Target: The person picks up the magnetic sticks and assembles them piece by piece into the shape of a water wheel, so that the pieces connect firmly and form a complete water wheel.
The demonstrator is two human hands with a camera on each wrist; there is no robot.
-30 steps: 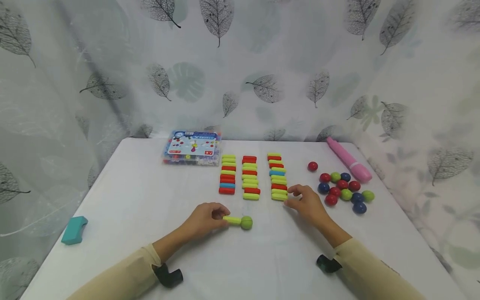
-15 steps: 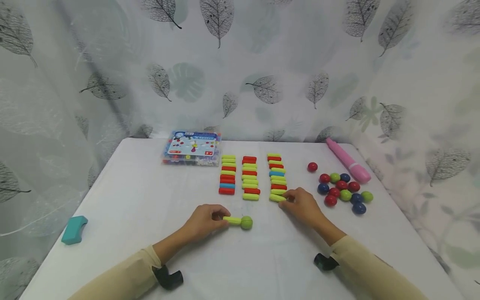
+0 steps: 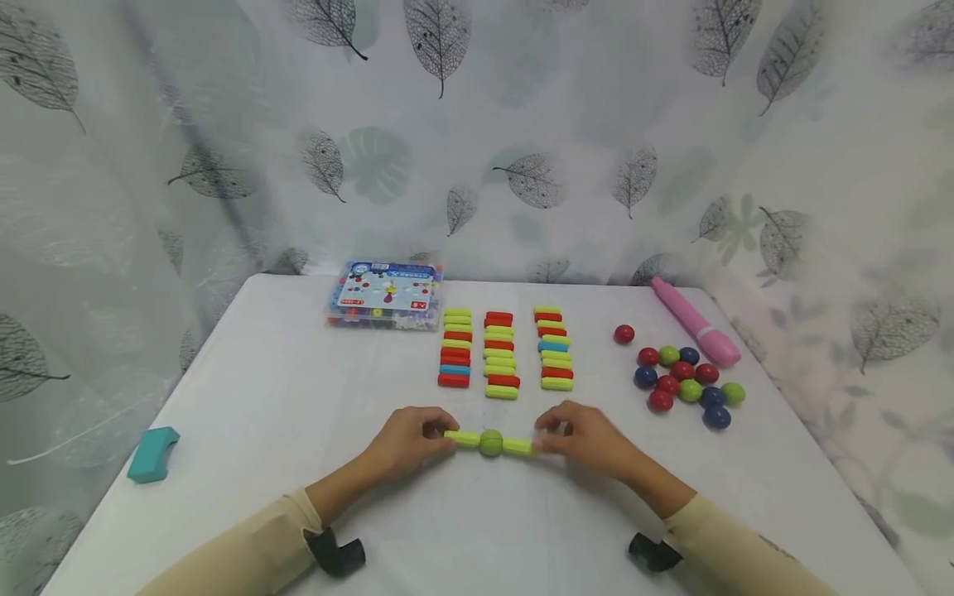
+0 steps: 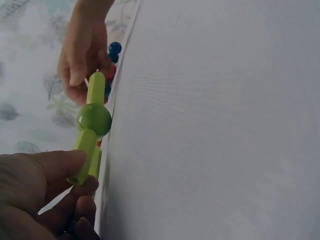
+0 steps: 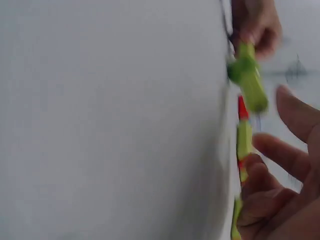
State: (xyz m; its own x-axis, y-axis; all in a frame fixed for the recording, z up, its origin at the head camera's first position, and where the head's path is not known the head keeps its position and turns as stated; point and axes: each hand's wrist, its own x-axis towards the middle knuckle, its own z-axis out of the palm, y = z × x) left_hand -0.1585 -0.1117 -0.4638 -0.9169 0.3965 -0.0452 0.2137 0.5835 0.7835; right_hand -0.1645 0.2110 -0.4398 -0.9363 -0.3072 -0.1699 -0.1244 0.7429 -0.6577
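My left hand point(image 3: 413, 439) pinches a yellow-green rod point(image 3: 464, 439) between thumb and fingers. Its other end joins a green ball point(image 3: 491, 444). From the ball's far side a second yellow-green rod point(image 3: 519, 447) sticks out, roughly in line with the first. At that rod's outer end is my right hand point(image 3: 589, 439). In the right wrist view the right thumb point(image 5: 295, 112) and index finger point(image 5: 280, 152) are spread apart, with a gap between them and the rod's blurred tip. The left wrist view shows the ball point(image 4: 94, 120) between the two rods.
Beyond the hands lie three columns of red, blue and yellow-green rods point(image 3: 503, 381). Several red, blue and green balls point(image 3: 681, 371) sit at right, beside a pink tool point(image 3: 696, 323). A clear box point(image 3: 387, 295) stands at the back, a teal block point(image 3: 152, 454) at far left.
My right hand took the nearest yellow-green rod from the right column and brought it left to the ball, where it now sits. The right fingers have loosened; the left hand has stayed put.
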